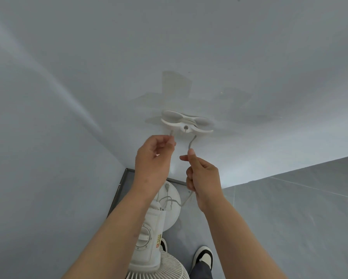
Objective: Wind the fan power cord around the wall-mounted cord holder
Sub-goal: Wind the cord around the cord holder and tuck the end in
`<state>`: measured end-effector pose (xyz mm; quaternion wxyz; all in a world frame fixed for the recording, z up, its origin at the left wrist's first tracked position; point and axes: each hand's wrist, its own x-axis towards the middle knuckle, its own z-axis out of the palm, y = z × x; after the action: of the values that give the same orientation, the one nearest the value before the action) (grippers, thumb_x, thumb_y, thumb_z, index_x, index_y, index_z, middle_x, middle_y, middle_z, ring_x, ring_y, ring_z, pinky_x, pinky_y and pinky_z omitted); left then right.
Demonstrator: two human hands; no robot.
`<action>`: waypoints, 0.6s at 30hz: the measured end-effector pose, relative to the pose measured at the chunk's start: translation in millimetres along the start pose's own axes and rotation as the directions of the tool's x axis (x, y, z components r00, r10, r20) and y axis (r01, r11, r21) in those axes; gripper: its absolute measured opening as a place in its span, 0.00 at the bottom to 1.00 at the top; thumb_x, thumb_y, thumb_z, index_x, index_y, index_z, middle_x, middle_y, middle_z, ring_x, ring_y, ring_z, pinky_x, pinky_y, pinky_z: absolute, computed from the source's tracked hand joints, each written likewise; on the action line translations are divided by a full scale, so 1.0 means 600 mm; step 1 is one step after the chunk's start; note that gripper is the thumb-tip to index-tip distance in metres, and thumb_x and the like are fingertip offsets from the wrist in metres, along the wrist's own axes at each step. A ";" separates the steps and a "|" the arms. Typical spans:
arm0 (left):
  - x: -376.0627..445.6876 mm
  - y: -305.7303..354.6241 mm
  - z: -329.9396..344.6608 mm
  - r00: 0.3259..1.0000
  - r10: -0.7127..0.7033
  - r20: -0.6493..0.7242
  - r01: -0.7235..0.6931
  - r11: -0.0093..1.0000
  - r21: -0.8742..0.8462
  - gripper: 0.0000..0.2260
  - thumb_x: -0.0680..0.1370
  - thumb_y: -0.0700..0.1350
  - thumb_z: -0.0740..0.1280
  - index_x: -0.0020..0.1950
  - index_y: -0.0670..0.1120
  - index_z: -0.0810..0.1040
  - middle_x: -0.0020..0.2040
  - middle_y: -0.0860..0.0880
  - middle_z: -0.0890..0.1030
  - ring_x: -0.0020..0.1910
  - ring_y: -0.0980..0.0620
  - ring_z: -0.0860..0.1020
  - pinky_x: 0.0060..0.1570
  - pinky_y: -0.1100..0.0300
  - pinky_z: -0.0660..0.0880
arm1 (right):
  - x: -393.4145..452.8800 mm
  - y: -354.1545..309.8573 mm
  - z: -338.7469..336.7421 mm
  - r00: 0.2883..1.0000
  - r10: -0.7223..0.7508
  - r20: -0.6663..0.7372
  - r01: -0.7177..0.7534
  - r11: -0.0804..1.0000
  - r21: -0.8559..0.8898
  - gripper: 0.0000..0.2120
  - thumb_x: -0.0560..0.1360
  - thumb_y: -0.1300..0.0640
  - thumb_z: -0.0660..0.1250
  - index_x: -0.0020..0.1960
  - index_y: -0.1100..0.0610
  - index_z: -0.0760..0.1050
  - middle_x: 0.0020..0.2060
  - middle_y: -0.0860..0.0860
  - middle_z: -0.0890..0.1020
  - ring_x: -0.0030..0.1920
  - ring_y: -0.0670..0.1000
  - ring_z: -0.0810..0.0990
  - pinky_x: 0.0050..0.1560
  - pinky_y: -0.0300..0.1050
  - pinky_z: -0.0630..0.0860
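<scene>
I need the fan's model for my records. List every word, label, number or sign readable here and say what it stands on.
Sticker on the white fan motor housing, beside the round dial: red and yellow with dark characters, too blurred and skewed to read.
Marks around the dial: too small to read.
Cord holder, power cord, wall, shoe: no text visible.

Fan [149,244] below the hands: grille cut off by bottom edge, label text too small to read. Left hand [153,160] hides where the cord [190,142] end is pinched. Shoe [203,256] partly cropped, other shoe behind fan.
</scene>
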<state>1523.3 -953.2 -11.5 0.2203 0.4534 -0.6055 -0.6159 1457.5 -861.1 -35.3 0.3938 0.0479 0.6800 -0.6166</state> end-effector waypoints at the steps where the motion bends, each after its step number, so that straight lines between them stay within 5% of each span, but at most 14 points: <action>1: 0.002 -0.005 -0.001 0.999 0.005 0.043 -0.008 0.998 0.056 0.06 0.79 0.44 0.66 0.46 0.54 0.80 0.46 0.54 0.84 0.49 0.55 0.81 0.54 0.57 0.77 | 0.000 0.001 0.004 1.000 -0.010 0.015 0.010 1.000 -0.010 0.17 0.78 0.46 0.64 0.46 0.59 0.82 0.21 0.48 0.63 0.23 0.47 0.60 0.24 0.38 0.59; 4: 0.006 -0.009 0.000 0.988 -0.003 0.154 -0.017 0.992 0.128 0.07 0.80 0.45 0.64 0.50 0.53 0.82 0.47 0.57 0.84 0.48 0.62 0.81 0.54 0.63 0.75 | 0.000 0.010 0.017 0.996 -0.059 0.067 0.064 0.995 -0.077 0.18 0.80 0.46 0.59 0.46 0.57 0.82 0.22 0.50 0.67 0.22 0.47 0.64 0.24 0.37 0.65; 11: 0.008 -0.018 0.007 0.935 -0.129 0.330 0.066 0.978 0.196 0.07 0.80 0.45 0.63 0.46 0.52 0.81 0.43 0.53 0.84 0.46 0.55 0.82 0.49 0.59 0.80 | -0.012 0.072 0.023 0.984 -0.057 0.167 0.079 0.989 -0.128 0.25 0.82 0.44 0.51 0.35 0.54 0.75 0.25 0.52 0.73 0.26 0.46 0.71 0.32 0.38 0.70; 14: 0.016 -0.018 0.004 0.957 -0.095 0.276 0.034 0.975 0.221 0.08 0.81 0.44 0.62 0.44 0.50 0.78 0.39 0.53 0.81 0.40 0.58 0.79 0.43 0.64 0.78 | -0.019 0.104 -0.002 0.976 -0.098 0.194 0.139 0.967 -0.212 0.21 0.82 0.49 0.55 0.40 0.60 0.78 0.25 0.51 0.73 0.26 0.45 0.71 0.32 0.34 0.69; 18: 0.022 -0.009 -0.004 0.981 -0.079 0.177 0.069 0.996 0.063 0.10 0.82 0.41 0.60 0.43 0.47 0.77 0.36 0.50 0.76 0.37 0.55 0.76 0.43 0.58 0.78 | -0.034 0.138 -0.053 0.971 -0.185 0.152 0.223 0.929 -0.294 0.13 0.81 0.58 0.60 0.38 0.61 0.72 0.27 0.53 0.72 0.28 0.46 0.70 0.32 0.32 0.69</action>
<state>1520.6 -964.2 -20.2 0.1290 0.4246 -0.6226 -0.6445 1501.9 -805.0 -92.0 0.3709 -0.1229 0.7441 -0.5418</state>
